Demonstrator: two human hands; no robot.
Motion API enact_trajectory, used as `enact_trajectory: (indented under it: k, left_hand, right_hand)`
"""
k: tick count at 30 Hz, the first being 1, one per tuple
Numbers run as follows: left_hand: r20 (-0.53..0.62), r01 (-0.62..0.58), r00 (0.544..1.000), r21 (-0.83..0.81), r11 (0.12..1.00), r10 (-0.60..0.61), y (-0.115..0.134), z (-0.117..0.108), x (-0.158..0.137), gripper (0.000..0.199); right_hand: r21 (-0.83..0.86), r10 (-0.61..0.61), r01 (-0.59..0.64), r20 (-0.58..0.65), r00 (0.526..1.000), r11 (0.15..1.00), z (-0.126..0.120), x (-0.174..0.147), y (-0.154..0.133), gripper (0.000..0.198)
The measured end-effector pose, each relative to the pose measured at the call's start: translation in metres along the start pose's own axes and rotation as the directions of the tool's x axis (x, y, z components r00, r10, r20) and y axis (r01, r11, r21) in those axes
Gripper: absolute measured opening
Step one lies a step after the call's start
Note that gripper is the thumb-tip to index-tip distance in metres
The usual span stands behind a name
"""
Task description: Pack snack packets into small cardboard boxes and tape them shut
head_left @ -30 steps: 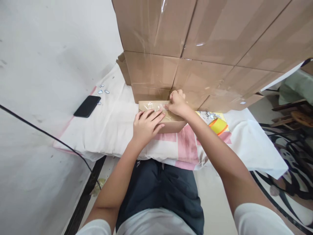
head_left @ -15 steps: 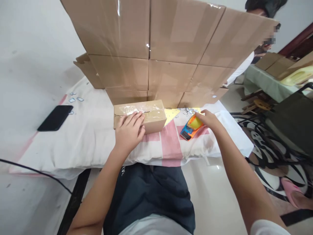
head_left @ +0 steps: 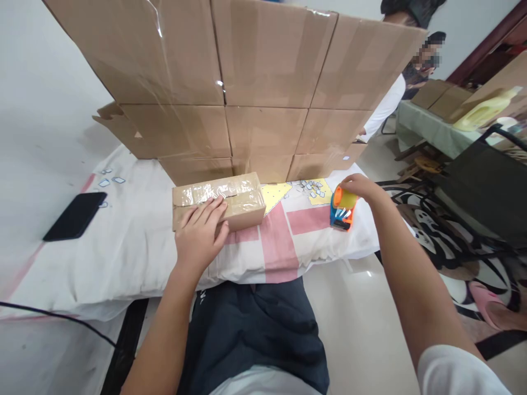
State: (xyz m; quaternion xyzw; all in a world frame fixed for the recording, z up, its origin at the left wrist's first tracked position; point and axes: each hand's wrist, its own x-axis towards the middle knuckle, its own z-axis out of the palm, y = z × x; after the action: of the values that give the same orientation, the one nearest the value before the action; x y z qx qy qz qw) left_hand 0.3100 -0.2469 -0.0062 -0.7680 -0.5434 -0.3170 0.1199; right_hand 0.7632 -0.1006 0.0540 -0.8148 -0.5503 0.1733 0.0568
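Observation:
A small cardboard box (head_left: 246,202) with shiny clear tape along its top lies on the cloth-covered table. My left hand (head_left: 201,227) rests flat on its top and near edge, fingers stretched out. Farther right, my right hand (head_left: 357,186) grips the far end of an orange and blue tape dispenser (head_left: 341,215) holding a yellowish roll. The dispenser's dark end points towards me, low over the cloth. My right fingertips are partly hidden behind the roll.
A large panel of taped cardboard (head_left: 263,71) stands upright behind the small box. A black phone (head_left: 76,216) lies at the left by the wall. Beyond the panel are other people, one in a white sleeve (head_left: 385,109). A dark chair (head_left: 486,186) stands right.
My right hand has carried the tape dispenser to the right, away from the box, and turned it more upright towards me. My left hand stays on the box. The view has shifted slightly right.

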Motion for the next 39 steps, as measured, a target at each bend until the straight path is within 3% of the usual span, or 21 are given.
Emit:
enact_trajectory:
  k: [2,4,6,8,10,14,17,24,32,39]
  left_hand:
    - [-0.003,-0.017,1.000,-0.001,1.000,0.017,0.001,-0.004,-0.005,0.044]
    - [-0.005,-0.035,0.999,-0.008,0.999,0.035,0.002,-0.007,-0.010,0.042]
    - [-0.015,-0.048,0.999,-0.014,0.999,0.047,0.003,-0.010,-0.015,0.042]
    - [-0.028,-0.050,0.998,-0.016,0.999,0.049,0.004,-0.012,-0.018,0.042]
    - [-0.042,-0.050,0.998,-0.017,0.999,0.049,0.005,-0.011,-0.019,0.043]
    - [-0.060,-0.048,0.997,-0.018,0.999,0.047,0.005,-0.009,-0.018,0.042]
    - [-0.085,-0.037,0.996,-0.021,0.999,0.036,0.005,-0.007,-0.016,0.044]
    - [-0.081,-0.031,0.996,-0.061,0.998,0.026,0.003,-0.007,-0.016,0.045]
    - [-0.079,-0.036,0.996,-0.081,0.996,0.030,0.000,-0.007,-0.019,0.046]
    - [-0.091,-0.064,0.994,-0.067,0.996,0.058,-0.001,-0.013,-0.025,0.043]
  right_hand:
    - [-0.066,0.006,-0.008,-0.025,1.000,0.998,0.000,0.002,-0.003,0.024]
    - [-0.095,-0.015,0.003,-0.127,0.992,0.995,0.004,0.000,-0.010,0.036]
    - [-0.134,-0.163,0.137,-0.212,0.964,0.981,0.014,-0.004,-0.020,0.042]
    - [-0.219,-0.356,0.319,-0.160,0.921,0.922,0.030,-0.006,-0.032,0.043]
    - [-0.287,-0.435,0.407,-0.041,0.899,0.867,0.047,-0.007,-0.043,0.043]
    - [-0.368,-0.392,0.366,0.005,0.920,0.855,0.076,-0.007,-0.052,0.040]
    - [-0.409,-0.386,0.353,0.002,0.923,0.842,0.084,-0.010,-0.047,0.032]
    - [-0.485,-0.396,0.330,-0.035,0.918,0.810,0.076,-0.017,-0.039,0.036]
    - [-0.491,-0.394,0.387,0.096,0.914,0.780,0.083,-0.013,-0.042,0.033]
    - [-0.423,-0.468,0.413,-0.030,0.883,0.806,0.073,-0.023,-0.035,0.030]
